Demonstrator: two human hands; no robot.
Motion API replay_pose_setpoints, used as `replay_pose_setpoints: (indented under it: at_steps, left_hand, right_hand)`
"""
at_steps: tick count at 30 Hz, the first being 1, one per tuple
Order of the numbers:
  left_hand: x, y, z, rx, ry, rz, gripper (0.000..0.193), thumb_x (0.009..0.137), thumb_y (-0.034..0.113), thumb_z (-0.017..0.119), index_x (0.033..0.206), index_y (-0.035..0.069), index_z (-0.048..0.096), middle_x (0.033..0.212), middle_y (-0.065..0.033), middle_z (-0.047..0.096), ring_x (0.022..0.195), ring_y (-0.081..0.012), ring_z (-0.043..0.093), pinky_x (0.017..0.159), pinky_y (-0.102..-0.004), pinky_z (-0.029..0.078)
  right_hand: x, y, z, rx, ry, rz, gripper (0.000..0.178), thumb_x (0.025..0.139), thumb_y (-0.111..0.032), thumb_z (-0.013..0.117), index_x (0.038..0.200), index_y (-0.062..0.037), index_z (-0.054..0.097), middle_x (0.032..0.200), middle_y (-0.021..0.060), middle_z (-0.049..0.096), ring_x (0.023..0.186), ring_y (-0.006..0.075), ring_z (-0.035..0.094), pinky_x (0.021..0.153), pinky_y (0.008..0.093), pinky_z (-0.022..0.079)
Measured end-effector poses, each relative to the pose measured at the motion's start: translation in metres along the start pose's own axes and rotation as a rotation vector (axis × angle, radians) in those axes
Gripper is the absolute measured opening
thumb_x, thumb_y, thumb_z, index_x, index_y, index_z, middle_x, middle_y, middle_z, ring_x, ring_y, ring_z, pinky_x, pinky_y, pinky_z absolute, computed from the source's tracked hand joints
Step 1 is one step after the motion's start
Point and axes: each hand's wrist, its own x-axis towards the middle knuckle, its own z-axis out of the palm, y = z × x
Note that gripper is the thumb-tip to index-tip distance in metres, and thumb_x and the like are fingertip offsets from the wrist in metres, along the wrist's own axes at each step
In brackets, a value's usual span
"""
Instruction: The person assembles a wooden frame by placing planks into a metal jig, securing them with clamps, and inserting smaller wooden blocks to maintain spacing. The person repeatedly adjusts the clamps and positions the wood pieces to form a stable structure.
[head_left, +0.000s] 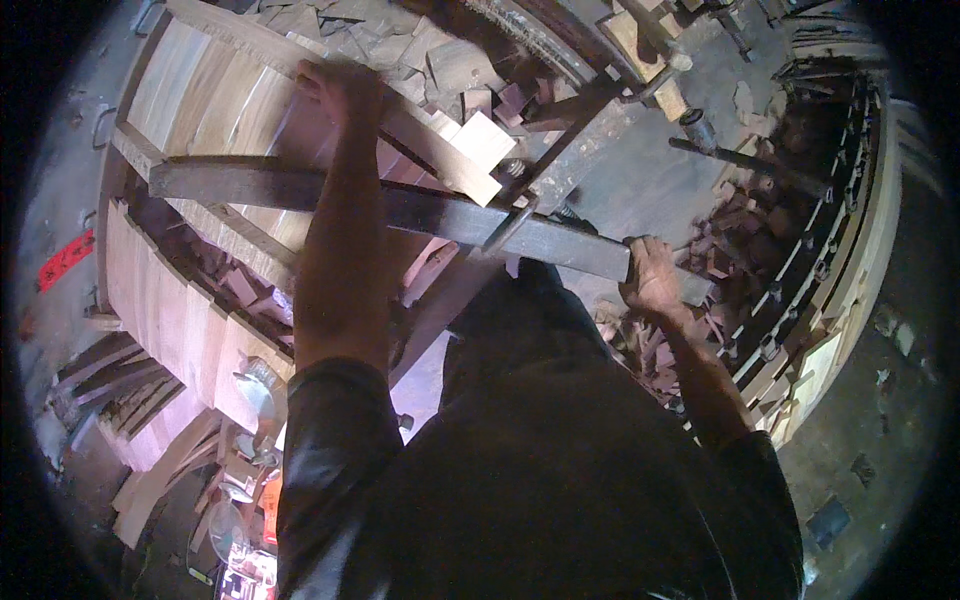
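A long dark metal bar [440, 212], apparently part of a clamp, lies across a panel of glued wooden boards [190, 90] and reaches over to the right. Its right end is in my right hand [655, 275], with the fingers wrapped round it. My left arm crosses above the bar. Farther off, my left hand [345, 92] is at a long wooden strip [235, 32] along the panel's far edge, its fingers curled over it. Part of the panel is hidden by my left forearm. Near the bar's middle is a metal rod [510, 226].
Pale square wood blocks [484, 140] sit beyond the bar. Offcuts [745, 225] are heaped at right, beside a long curved rack edged with wood [850, 270]. More boards [160, 315] stand at left, with curved wood pieces [165, 470] nearer. Another clamp [700, 128] lies at the far right.
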Motion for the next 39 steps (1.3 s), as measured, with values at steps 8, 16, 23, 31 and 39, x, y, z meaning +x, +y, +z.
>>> replay_pose_setpoints:
  at_steps: [8,16,23,31,39]
  left_hand:
    - [-0.004,0.065,-0.065,-0.097,-0.060,-0.210,0.101,0.079,0.031,0.075,0.156,0.002,0.015,0.159,-0.0304,0.021,0.147,-0.0477,0.020,0.119,-0.0571,0.021]
    - [-0.006,0.095,-0.092,-0.094,-0.078,-0.360,0.100,0.079,0.034,0.076,0.156,0.005,0.019,0.160,-0.0299,0.021,0.145,-0.0501,0.023,0.118,-0.0582,0.023]
    - [-0.015,0.102,-0.095,-0.091,-0.033,-0.396,0.091,0.083,0.040,0.072,0.155,0.008,0.027,0.160,-0.0281,0.023,0.146,-0.0495,0.025,0.118,-0.0578,0.025]
    - [-0.029,0.101,-0.080,-0.258,0.072,-0.367,0.064,0.088,0.028,0.062,0.149,0.019,0.046,0.161,-0.0234,0.028,0.145,-0.0427,0.031,0.114,-0.0541,0.033]
    - [-0.026,0.128,-0.142,-0.359,0.092,-0.502,0.055,0.086,0.016,0.061,0.140,0.022,0.057,0.128,-0.0300,0.048,0.115,-0.0487,0.055,0.096,-0.0515,0.049]
  right_hand:
    - [-0.085,0.098,0.018,-0.109,0.024,0.225,0.089,0.050,-0.013,0.074,0.136,-0.0055,0.049,0.115,0.0203,0.054,0.110,0.0442,0.049,0.093,0.0519,0.039]
    - [-0.079,0.099,0.021,-0.115,0.025,0.310,0.075,0.049,-0.011,0.076,0.123,-0.0083,0.059,0.108,0.0177,0.055,0.108,0.0404,0.051,0.093,0.0502,0.039]
    - [-0.079,0.101,0.022,-0.108,0.097,0.242,0.074,0.049,-0.015,0.076,0.120,-0.0055,0.058,0.106,0.0178,0.054,0.103,0.0399,0.049,0.091,0.0495,0.037]
    - [-0.094,0.123,0.050,-0.165,0.218,0.205,0.060,0.069,-0.033,0.075,0.114,0.0023,0.057,0.106,0.0256,0.055,0.101,0.0472,0.050,0.089,0.0543,0.038]
    - [-0.094,0.145,0.073,-0.253,0.244,0.238,0.065,0.053,-0.032,0.084,0.108,-0.0069,0.061,0.101,0.0159,0.056,0.101,0.0382,0.053,0.090,0.0489,0.040]
